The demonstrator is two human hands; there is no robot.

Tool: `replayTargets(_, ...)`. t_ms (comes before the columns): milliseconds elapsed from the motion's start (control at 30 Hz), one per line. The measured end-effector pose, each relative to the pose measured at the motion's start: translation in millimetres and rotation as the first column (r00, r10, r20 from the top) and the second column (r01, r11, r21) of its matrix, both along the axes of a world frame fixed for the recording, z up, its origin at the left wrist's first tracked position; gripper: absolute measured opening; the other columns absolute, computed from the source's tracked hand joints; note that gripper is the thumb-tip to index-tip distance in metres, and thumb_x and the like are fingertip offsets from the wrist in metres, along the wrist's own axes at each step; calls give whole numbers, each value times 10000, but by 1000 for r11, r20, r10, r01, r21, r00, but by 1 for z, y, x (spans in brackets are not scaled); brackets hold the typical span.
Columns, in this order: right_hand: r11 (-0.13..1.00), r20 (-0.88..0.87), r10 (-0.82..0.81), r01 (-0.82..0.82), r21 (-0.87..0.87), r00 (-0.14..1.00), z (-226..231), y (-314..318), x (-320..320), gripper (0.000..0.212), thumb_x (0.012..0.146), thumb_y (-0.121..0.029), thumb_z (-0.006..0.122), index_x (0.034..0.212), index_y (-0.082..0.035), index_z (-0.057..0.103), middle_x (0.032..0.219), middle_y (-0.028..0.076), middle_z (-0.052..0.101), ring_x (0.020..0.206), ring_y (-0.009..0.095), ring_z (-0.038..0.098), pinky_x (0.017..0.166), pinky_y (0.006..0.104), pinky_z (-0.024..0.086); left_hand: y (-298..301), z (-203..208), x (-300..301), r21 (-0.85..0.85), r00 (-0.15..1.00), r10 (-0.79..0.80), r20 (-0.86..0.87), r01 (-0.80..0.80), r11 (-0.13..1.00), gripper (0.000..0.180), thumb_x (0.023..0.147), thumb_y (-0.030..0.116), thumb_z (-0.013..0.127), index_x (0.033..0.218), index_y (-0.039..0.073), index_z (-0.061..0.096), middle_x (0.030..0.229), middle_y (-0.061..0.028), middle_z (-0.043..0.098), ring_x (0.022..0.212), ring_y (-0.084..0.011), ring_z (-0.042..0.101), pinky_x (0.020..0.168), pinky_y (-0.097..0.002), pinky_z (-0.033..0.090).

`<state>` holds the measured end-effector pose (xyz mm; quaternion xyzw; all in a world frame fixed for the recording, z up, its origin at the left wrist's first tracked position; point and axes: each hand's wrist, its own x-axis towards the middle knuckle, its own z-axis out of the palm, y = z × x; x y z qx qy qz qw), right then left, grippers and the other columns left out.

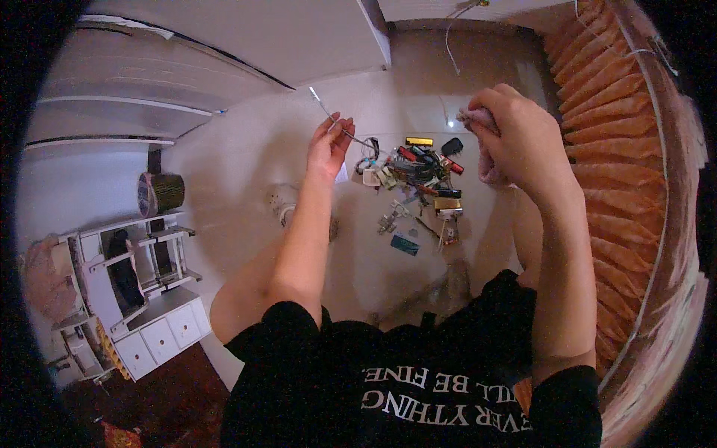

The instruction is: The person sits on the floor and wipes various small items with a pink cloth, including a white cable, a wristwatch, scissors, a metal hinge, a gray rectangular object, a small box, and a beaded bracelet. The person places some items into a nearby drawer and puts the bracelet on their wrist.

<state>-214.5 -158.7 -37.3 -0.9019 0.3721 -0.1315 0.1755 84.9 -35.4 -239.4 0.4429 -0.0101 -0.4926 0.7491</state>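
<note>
My left hand [327,151] is raised over the floor, its fingertips pinched on a thin grey cable. A white plug [314,94] sticks up from the cable's far end; the rest runs right, toward the pile. In my right hand [523,134] is a crumpled pinkish-grey cloth [488,170], partly hidden behind the fingers. Between and below the hands lies a pile of small items [426,173], with a yellow box [419,141] at its far edge and a black pouch-like thing [452,146] beside it. A teal card [405,244] lies nearer to me.
An orange pleated curtain [609,149] hangs along the right side. Pale cabinet panels [299,37] stand at the far left. A white shelf unit with drawers [170,328] and a round tin-like container [160,194] are on the left. My legs flank the glossy tiled floor [351,284].
</note>
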Motion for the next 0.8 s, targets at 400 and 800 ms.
replayTargets(400, 989, 71, 42, -52, 141, 997, 1, 9, -5, 133, 782, -192, 573, 848, -85, 616, 876, 110, 589, 828, 327, 574, 712, 410, 458, -19, 111, -66, -264, 968, -245, 55, 250, 931, 269, 836, -3, 540, 1104, 18, 533, 986, -116, 600, 973, -229, 582, 865, -351, 494)
replayTargets(800, 997, 8, 15, -15, 76, 1000, 3, 8, -13, 129, 777, -180, 570, 828, -64, 592, 825, 130, 569, 767, 319, 591, 675, 413, 478, -139, 197, -57, -66, 907, -289, 308, 323, 944, 212, 820, 43, 591, 1030, 19, 575, 887, -46, 594, 782, -119, 549, 713, -239, 455)
